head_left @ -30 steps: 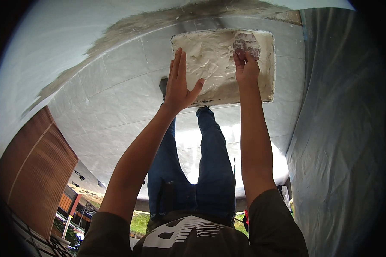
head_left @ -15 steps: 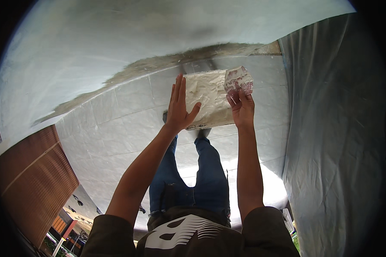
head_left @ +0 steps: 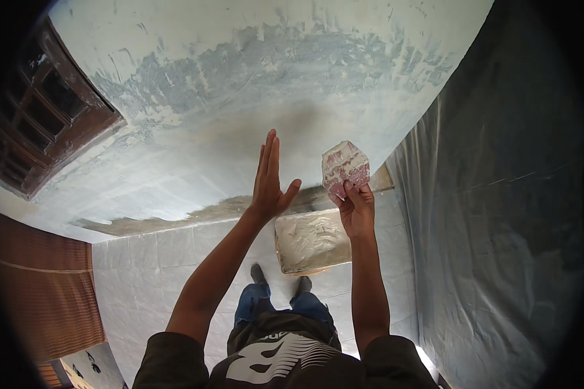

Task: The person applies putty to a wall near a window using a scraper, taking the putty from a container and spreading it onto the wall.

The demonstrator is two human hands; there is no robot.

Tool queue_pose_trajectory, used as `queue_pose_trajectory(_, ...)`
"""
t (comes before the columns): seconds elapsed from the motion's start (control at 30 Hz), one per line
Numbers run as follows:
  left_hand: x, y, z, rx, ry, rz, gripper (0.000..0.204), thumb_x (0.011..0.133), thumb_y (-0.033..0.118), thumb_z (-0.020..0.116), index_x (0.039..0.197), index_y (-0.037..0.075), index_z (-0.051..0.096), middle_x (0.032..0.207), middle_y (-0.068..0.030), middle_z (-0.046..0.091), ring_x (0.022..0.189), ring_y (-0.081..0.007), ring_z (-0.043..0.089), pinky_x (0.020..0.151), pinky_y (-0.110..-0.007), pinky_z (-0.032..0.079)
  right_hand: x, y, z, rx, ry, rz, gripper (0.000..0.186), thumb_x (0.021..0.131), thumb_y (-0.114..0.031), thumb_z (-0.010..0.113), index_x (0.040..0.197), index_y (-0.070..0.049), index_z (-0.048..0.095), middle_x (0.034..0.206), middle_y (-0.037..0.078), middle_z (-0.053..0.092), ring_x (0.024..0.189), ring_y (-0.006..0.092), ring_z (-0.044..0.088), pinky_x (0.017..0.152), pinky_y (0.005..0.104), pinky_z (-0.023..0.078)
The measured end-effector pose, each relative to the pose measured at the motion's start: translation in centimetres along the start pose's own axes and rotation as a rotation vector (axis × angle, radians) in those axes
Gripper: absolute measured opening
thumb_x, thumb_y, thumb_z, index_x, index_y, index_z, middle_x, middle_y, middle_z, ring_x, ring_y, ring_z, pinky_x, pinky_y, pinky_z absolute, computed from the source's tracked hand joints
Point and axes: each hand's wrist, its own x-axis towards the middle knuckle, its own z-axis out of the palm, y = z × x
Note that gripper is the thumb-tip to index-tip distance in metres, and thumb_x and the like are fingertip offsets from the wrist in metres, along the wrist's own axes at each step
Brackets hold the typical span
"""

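Observation:
My left hand (head_left: 271, 185) is raised with flat, outstretched fingers and thumb apart, holding nothing, in front of the pale wall (head_left: 240, 84), which is patchy with white and grey coating; whether it touches the wall I cannot tell. My right hand (head_left: 358, 211) grips the lower edge of a flat, pinkish, many-sided scraper (head_left: 344, 162), smeared with off-white paste, to the right of my left hand. Below both hands a rectangular tub (head_left: 278, 241) of creamy paste sits low by the foot of the wall, just beyond my feet, partly hidden by my right arm.
A dark wooden window frame (head_left: 89, 113) with small panes is set in the wall at upper left. A grey plastic sheet (head_left: 499, 233) hangs along the right side. A brown slatted blind (head_left: 42, 292) stands at left. The floor (head_left: 143, 285) has large pale squares.
The view has tilted up to the wall. My hands and the scraper have lifted away from over the tub, which now shows lower in the picture.

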Motion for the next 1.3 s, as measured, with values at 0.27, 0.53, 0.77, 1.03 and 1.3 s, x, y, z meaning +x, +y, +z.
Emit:
queue_pose_trajectory(0.27,11.7,3.7,-7.8,0.046,0.146,0.318,0.095,0.086,0.023,0.065,0.16,-0.004,0.012,0.166,-0.029,0.015,0.155,-0.0437,0.015,0.123,-0.058,0.012,3.4,-6.5,10.6,-0.031,-0.163,-0.14,0.018,0.099,-0.003,0.061,0.117,-0.005,0.065,0.108,0.007,0.072,0.095,0.0176,0.073,0.084,0.0362,0.066)
queue_pose_trajectory(0.53,19.4,5.1,-15.0,0.126,0.248,0.453,0.094,0.09,0.03,0.063,0.161,-0.002,0.012,0.167,-0.0269,0.015,0.156,-0.0418,0.015,0.123,-0.058,0.013,6.3,-10.0,18.4,-0.066,-0.254,-0.216,0.025,0.099,-0.001,0.061,0.123,-0.004,0.061,0.114,0.008,0.07,0.097,0.0169,0.073,0.085,0.0355,0.066)
queue_pose_trajectory(0.77,26.4,4.7,-21.2,0.19,0.322,0.596,0.095,0.089,0.029,0.064,0.162,0.002,0.01,0.168,-0.0244,0.015,0.156,-0.0403,0.015,0.124,-0.058,0.012,9.8,-11.5,24.8,-0.239,-0.304,-0.367,0.019,0.099,-0.003,0.062,0.118,-0.004,0.063,0.111,0.007,0.071,0.095,0.0147,0.072,0.083,0.0333,0.066)
queue_pose_trajectory(1.03,33.6,3.6,-29.7,0.332,0.43,0.718,0.092,0.088,0.023,0.067,0.16,-0.001,0.016,0.167,-0.0249,0.019,0.155,-0.0405,0.018,0.122,-0.059,0.016,13.0,-16.1,35.9,-0.441,-0.313,-0.638,0.015,0.1,-0.007,0.063,0.114,-0.001,0.065,0.105,0.008,0.071,0.091,0.016,0.072,0.082,0.036,0.065)
queue_pose_trajectory(1.3,38.0,0.8,-33.2,0.43,0.524,0.762,0.088,0.09,0.024,0.067,0.158,-0.005,0.019,0.165,-0.0253,0.022,0.155,-0.0403,0.02,0.122,-0.059,0.018,18.7,-21.4,47.8,-0.701,-0.32,-1.133,0.018,0.096,-0.006,0.065,0.11,0.005,0.068,0.099,0.01,0.071,0.088,0.0162,0.071,0.076,0.0329,0.063)
